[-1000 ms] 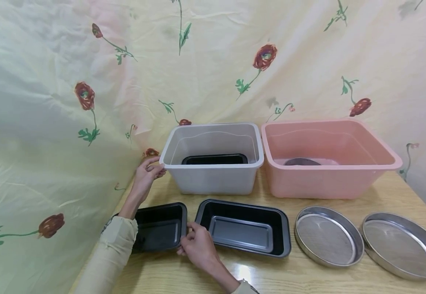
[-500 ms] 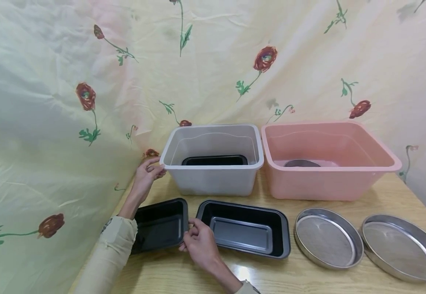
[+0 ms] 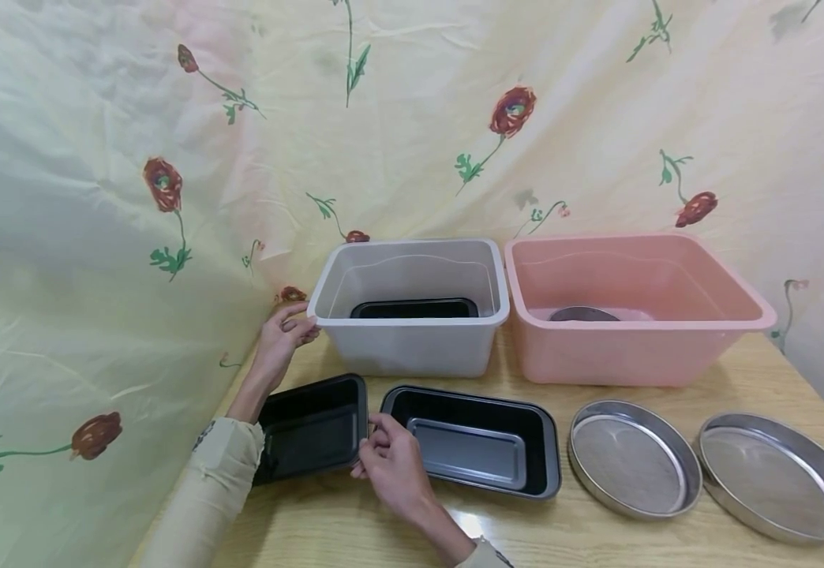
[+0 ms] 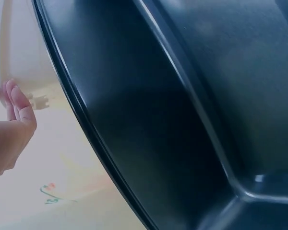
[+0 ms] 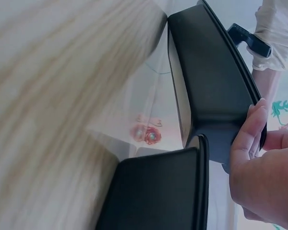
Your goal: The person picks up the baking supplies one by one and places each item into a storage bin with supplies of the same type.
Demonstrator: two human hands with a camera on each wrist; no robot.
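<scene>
My right hand (image 3: 396,465) pinches the rim at the right end of a black loaf pan (image 3: 316,426). That end is raised and the pan tilts down to the left, where my left sleeve hides its far end. The right wrist view shows the fingers under the rim of the lifted loaf pan (image 5: 216,72), thumb on the inner side. At the front left corner of a white plastic tub (image 3: 412,347), my left hand (image 3: 280,339) grips the rim between thumb and fingers. Inside this tub lies another black loaf pan (image 3: 415,308), partly hidden by the front wall.
A second loaf pan (image 3: 469,454) lies on the wooden table (image 3: 298,528), close right of my right hand. Farther right are two round metal pans (image 3: 635,465). Beside the white tub stands a pink tub (image 3: 625,355) with a round metal piece inside. Flowered cloth hangs behind.
The right end of the held loaf pan has risen, tilting it more, and my right hand has moved slightly up and right with it. My left hand has stayed at the tub's rim.
</scene>
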